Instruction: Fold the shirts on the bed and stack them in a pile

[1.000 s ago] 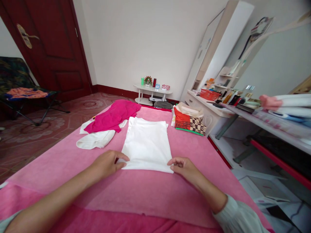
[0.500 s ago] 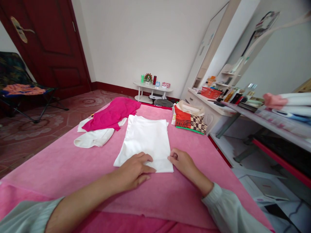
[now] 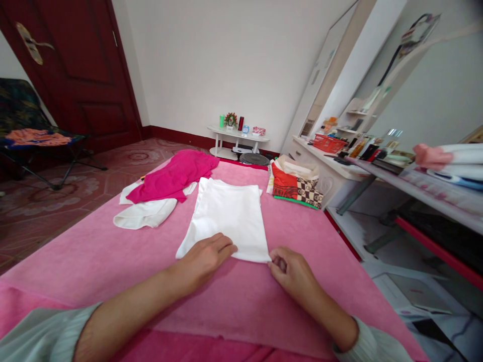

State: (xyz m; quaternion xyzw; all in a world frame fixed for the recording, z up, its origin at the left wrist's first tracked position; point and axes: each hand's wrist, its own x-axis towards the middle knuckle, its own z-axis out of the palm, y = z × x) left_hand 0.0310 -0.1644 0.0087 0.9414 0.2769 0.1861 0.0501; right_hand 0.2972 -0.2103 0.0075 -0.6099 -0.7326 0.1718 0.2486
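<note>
Contact: left hand [image 3: 206,259] lies palm-down over the near edge of the white cloth [image 3: 230,208], fingers bent; thumb hidden, so grip cannot be told. Right hand [image 3: 292,274] is curled, thumb and forefinger pinching the near right corner. Cloth lies centrally on a plush pink blanket [image 3: 313,234], smooth, roughly rectangular, near left corner flaring outward. Step in hand is judged to be squaring the near edge; next move calls for a light, even pull. Beyond: rumpled magenta garment [image 3: 173,177], left; folded patterned clothes [image 3: 296,187], right.

Left hand [image 3: 207,259] moved along near edge of white garment [image 3: 230,211], off left corner; right hand [image 3: 294,270] back at right corner
</note>
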